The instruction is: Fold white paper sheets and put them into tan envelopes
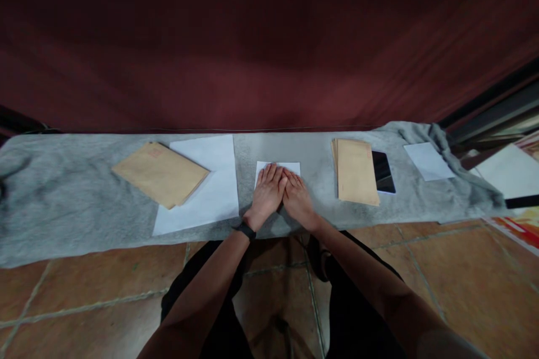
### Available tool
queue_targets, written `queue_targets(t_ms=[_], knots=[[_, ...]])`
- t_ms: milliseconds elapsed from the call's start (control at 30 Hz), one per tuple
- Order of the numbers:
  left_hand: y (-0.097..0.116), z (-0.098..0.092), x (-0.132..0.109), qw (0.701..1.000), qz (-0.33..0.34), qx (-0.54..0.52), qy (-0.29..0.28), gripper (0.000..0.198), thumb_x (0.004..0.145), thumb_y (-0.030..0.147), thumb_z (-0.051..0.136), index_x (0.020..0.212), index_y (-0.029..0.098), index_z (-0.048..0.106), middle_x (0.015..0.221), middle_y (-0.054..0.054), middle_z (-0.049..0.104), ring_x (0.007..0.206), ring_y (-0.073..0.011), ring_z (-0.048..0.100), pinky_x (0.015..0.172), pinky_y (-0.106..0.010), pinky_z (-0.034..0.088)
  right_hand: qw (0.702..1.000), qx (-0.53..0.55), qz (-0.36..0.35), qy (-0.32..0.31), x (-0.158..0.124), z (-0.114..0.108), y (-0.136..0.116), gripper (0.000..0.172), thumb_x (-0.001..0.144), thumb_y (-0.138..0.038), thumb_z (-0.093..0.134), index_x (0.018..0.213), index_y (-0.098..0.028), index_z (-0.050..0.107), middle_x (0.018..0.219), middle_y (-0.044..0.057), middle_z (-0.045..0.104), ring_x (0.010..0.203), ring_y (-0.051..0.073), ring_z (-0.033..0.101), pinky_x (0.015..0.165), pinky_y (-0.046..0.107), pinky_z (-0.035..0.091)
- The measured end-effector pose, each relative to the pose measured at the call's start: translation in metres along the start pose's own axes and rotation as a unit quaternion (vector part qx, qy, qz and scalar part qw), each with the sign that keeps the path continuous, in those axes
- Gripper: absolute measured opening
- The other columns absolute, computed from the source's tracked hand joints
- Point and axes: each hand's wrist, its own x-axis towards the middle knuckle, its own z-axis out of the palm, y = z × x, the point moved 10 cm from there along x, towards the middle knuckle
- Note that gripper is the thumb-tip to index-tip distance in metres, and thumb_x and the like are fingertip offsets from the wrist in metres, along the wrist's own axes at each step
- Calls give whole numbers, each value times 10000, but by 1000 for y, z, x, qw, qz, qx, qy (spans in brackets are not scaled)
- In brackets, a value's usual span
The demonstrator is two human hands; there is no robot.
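A small white sheet of paper point(261, 165), perhaps folded, lies on the grey cloth in front of me. My left hand point(268, 188) rests flat on it, fingers stretched forward. Beside it my right hand point(296, 195) also presses down on the paper, fingers extended and its inner edge touching the left hand. Both hands cover most of the sheet, so its near part is hidden. Neither hand grips anything.
Brown envelopes point(158, 174) lie on large white paper point(210, 202) to the left. Right of my hands, another envelope stack point(357, 171) overlaps a dark phone point(382, 171). Farther right is a white sheet point(428, 161). The grey cloth point(67, 196) covers a narrow bench against a red surface point(269, 67).
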Motion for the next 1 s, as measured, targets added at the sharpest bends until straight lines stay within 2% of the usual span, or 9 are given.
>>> queue_targets(t_ms=[67, 200, 367, 467, 667, 1000], knots=[[5, 7, -3, 1000, 17, 2, -11, 585, 1071, 407, 260, 1572, 126, 367, 1657, -107, 365, 1567, -232, 242, 1289, -437, 194, 1000, -10, -8, 3, 2, 0, 2, 570, 1031, -184, 317, 1591, -80, 346, 1645, 140, 371, 1536, 229, 318, 1263, 428, 254], [3, 8, -8, 999, 23, 21, -13, 662, 1056, 481, 290, 1595, 98, 317, 1680, -135, 300, 1587, -241, 173, 1299, -442, 147, 999, -41, -12, -3, 0, 2, 5, 608, 1019, -199, 353, 1616, -103, 291, 1666, 160, 312, 1557, 272, 268, 1257, 500, 234], [-2, 4, -12, 999, 22, 39, -7, 668, 1036, 527, 367, 1606, 181, 317, 1694, -117, 269, 1587, -268, 172, 1291, -497, 126, 998, -59, -4, 18, -2, -2, 13, 589, 1042, -240, 327, 1613, -96, 293, 1674, 155, 294, 1557, 276, 268, 1256, 501, 218], [-5, 3, -15, 999, 17, 47, -2, 651, 1031, 521, 398, 1600, 211, 336, 1698, -115, 256, 1587, -285, 168, 1288, -527, 111, 997, -65, 6, 32, -2, -6, 20, 575, 1066, -287, 301, 1597, -65, 318, 1667, 160, 312, 1553, 276, 274, 1258, 476, 207], [-12, 3, -17, 999, -3, 50, -3, 634, 1036, 465, 398, 1592, 165, 349, 1696, -147, 244, 1587, -301, 160, 1287, -542, 103, 997, -68, 23, 27, -1, -12, 35, 594, 1081, -351, 295, 1595, -54, 315, 1654, 180, 330, 1543, 284, 290, 1244, 496, 225], [-13, 2, -19, 998, -11, 59, -2, 649, 1034, 482, 402, 1596, 165, 340, 1699, -137, 226, 1590, -295, 144, 1291, -547, 74, 995, -80, 51, 21, 0, -18, 56, 565, 1080, -340, 289, 1593, -112, 350, 1672, 124, 316, 1530, 278, 317, 1249, 471, 217]])
